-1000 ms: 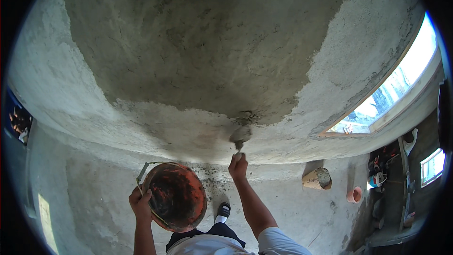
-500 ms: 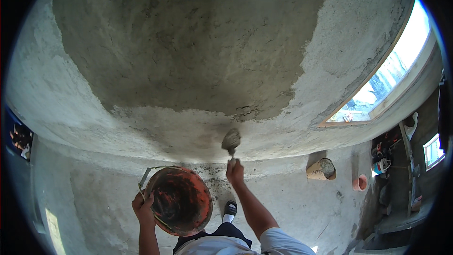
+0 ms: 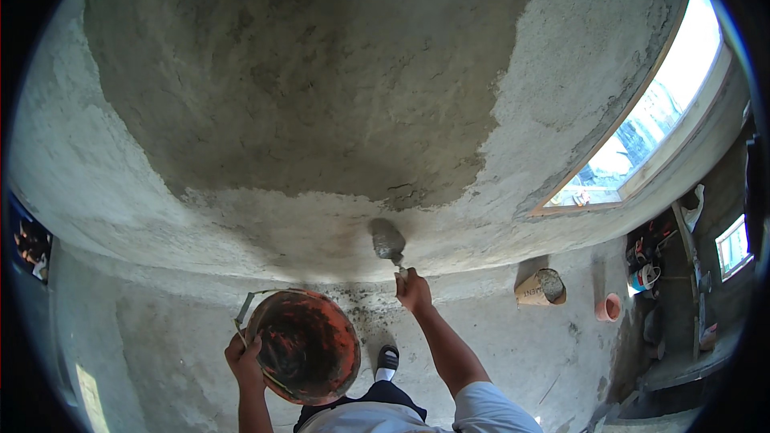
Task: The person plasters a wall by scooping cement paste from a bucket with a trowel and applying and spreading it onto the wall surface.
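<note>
My left hand (image 3: pixel 245 357) is closed on the rim and handle side of a reddish-orange bucket (image 3: pixel 350 337), tilted so its dark, mortar-smeared inside shows. In front of me, my right hand (image 3: pixel 415 292) grips a trowel (image 3: pixel 388 242) by its handle. The blade, coated in grey mortar, is up close to the lower part of the wall; whether it touches I cannot tell. Above it, a broad dark patch of damp plaster (image 3: pixel 321 88) covers the wall, with its ragged lower edge just over the trowel.
Bits of mortar (image 3: pixel 361 309) lie on the floor at the wall's foot. To the right stand an opened paper bag (image 3: pixel 533 293) with grey material and a small pink pot (image 3: pixel 609 308). A wood-framed window (image 3: pixel 642 140) and wooden boards (image 3: pixel 691 273) are farther right.
My right hand has moved slightly right, and the trowel blade has turned, its tip now leaning left. The bucket stays in my left hand. The whole view has shifted a little.
</note>
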Motion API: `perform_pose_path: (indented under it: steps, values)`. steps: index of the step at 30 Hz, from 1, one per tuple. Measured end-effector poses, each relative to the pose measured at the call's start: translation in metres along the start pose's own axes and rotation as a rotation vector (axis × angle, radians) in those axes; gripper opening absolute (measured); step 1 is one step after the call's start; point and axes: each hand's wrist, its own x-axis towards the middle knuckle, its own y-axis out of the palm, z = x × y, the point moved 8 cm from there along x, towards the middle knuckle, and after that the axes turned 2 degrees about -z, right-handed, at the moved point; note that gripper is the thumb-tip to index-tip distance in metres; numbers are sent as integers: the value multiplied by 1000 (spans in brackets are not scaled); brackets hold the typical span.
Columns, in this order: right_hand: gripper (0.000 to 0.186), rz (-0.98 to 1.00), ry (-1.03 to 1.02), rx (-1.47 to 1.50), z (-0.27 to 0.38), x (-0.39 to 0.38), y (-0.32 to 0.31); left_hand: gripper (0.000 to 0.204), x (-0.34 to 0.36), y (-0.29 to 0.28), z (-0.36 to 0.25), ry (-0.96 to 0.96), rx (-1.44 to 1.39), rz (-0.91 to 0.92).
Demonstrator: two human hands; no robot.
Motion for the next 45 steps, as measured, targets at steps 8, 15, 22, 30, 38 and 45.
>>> perform_pose_path:
  steps: [8, 15, 22, 30, 38, 45]
  values:
    - [28, -404, 13, 308, 45, 69, -45, 33, -4, 18, 8, 29, 69, 63]
    - [32, -125, 39, 244, 24, 11, 1, 31, -12, 25, -8, 41, 47, 20]
    - [30, -466, 87, 459, 39, 72, -38, 32, -23, 37, -8, 36, 2, 41]
    - [29, -250, 95, 356, 22, -11, 23, 32, -26, 20, -15, 60, 11, -8]
    - [33, -378, 112, 379, 42, 59, -34, 30, -32, 9, -2, 66, 45, -45]
    - [30, -203, -25, 181, -7, 15, -31, 34, -37, 4, -6, 30, -22, -54]
